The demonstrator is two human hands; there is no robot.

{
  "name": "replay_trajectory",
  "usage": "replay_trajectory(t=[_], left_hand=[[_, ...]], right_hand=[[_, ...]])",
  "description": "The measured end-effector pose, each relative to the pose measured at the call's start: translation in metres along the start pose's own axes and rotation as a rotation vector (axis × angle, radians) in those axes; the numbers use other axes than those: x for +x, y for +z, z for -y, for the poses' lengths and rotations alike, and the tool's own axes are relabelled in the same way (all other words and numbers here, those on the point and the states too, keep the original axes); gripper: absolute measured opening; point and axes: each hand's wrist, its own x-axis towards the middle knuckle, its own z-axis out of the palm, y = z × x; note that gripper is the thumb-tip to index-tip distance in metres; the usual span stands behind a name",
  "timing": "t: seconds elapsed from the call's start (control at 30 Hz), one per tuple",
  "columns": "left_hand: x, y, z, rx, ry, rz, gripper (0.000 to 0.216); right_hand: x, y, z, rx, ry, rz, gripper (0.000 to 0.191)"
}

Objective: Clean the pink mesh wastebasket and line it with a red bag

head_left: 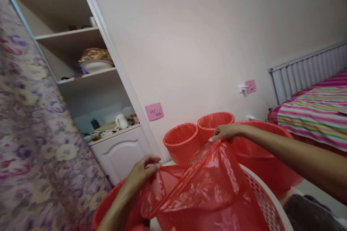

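Note:
A thin red plastic bag (pixel 206 187) is stretched between my two hands, its mouth partly spread. My left hand (pixel 145 169) pinches the bag's left edge, thumb and fingers closed. Higher up and to the right, my right hand (pixel 225 132) grips the bag's top edge in a closed pinch. Beneath the bag stands a white perforated basket (pixel 267 198), its right rim and wall showing. The bag hides most of the basket's inside.
Behind stand red baskets, a small one (pixel 181 144), another (pixel 215 120) and a large one (pixel 282 166); part of a red basket (pixel 105 202) shows lower left. Left are a flowered curtain (pixel 40 133) and shelves (pixel 73 75). A striped bed (pixel 317 112) is right.

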Motion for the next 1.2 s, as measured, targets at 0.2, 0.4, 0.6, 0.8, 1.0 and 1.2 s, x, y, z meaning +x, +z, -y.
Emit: replay_trajectory(t=[0.2,0.4,0.6,0.8,1.0,1.2], left_hand=[[0.004,-0.011,0.005,0.197,-0.053,0.161,0.026],[0.01,-0.015,0.006,0.136,-0.026,0.116,0.025],[0.0,-0.039,0.005,0.04,0.004,-0.062,0.033],[-0.03,-0.055,-0.003,-0.075,-0.061,-0.156,0.044],[-0.069,-0.057,-0.033,-0.098,0.039,-0.267,0.048],[-0.091,-0.026,-0.038,0.531,0.35,-0.15,0.064]], right_hand=[[0.007,0.019,-0.003,-0.143,-0.066,0.146,0.017],[0.02,0.012,-0.018,-0.03,-0.147,-0.234,0.013],[0.014,-0.004,-0.031,0.234,-0.21,-0.509,0.006],[-0.02,-0.012,-0.04,0.361,-0.269,-0.577,0.02],[-0.074,-0.028,-0.017,0.213,-0.326,-0.753,0.019],[-0.123,-0.007,0.041,-0.233,-0.681,-0.633,0.022]])
